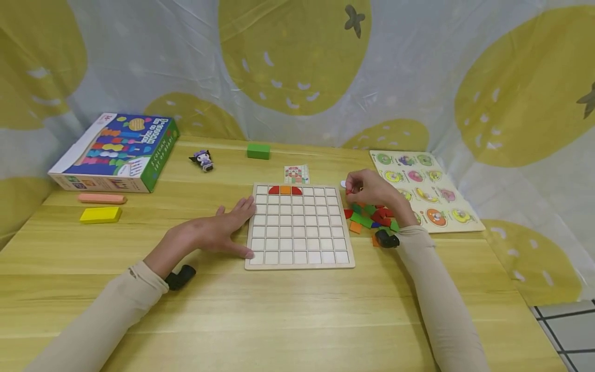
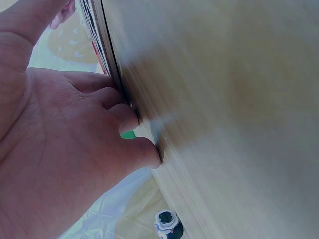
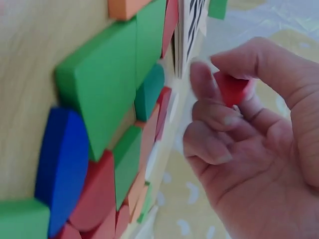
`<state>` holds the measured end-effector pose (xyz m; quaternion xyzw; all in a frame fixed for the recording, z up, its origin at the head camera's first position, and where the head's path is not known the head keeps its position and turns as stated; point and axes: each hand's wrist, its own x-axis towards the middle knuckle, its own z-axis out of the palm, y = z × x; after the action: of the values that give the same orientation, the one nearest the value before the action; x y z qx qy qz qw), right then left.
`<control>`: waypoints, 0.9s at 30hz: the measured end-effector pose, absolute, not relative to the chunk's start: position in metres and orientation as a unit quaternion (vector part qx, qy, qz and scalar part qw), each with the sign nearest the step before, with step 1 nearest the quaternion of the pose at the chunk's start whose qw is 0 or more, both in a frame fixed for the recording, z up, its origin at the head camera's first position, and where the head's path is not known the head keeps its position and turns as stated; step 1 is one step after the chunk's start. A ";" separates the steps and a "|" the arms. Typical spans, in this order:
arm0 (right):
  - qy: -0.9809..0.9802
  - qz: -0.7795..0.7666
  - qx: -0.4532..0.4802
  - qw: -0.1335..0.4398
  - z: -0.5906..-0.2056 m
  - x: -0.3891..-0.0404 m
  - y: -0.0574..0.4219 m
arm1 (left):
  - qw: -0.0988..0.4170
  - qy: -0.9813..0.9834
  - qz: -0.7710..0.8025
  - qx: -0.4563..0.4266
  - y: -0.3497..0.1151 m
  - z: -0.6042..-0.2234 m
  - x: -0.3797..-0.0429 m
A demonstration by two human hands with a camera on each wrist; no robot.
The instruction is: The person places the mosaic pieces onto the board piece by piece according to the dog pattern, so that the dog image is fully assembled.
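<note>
A wooden grid board (image 1: 298, 227) lies flat on the table. Along its top row sit two red quarter-round pieces (image 1: 275, 190) with an orange square (image 1: 285, 190) between them. My left hand (image 1: 218, 230) rests at the board's left edge, fingers spread and touching it. Above the pile right of the board, my right hand (image 1: 372, 188) pinches a small red block (image 3: 233, 88) between thumb and fingers; its full shape is partly hidden. The pile holds several coloured blocks, among them a green one (image 3: 99, 74) and a blue one (image 3: 62, 169).
Behind the board lies a pattern card (image 1: 296, 174), with a green block (image 1: 258, 151) and a small figurine (image 1: 202, 160) further left. A toy box (image 1: 116, 152), a pink stick (image 1: 102, 198) and a yellow block (image 1: 100, 215) are at left. A fruit puzzle board (image 1: 457, 199) lies at right.
</note>
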<state>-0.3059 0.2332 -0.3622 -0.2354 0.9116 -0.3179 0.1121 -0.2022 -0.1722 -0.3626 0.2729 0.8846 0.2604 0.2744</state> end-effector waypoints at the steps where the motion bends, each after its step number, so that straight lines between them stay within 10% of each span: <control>1: 0.908 -0.326 -0.239 0.110 -0.363 -0.306 0.233 | 0.274 0.885 0.261 0.273 -0.172 -0.362 -0.202; 27: 0.837 -0.475 -0.207 0.176 -0.359 -0.298 0.195 | 0.276 0.884 0.259 0.276 -0.172 -0.361 -0.202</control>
<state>-0.2983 0.1946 -0.3594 -0.2071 0.8369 -0.4750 0.1764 -0.2017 -0.1716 -0.3606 0.2760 0.8836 0.2588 0.2757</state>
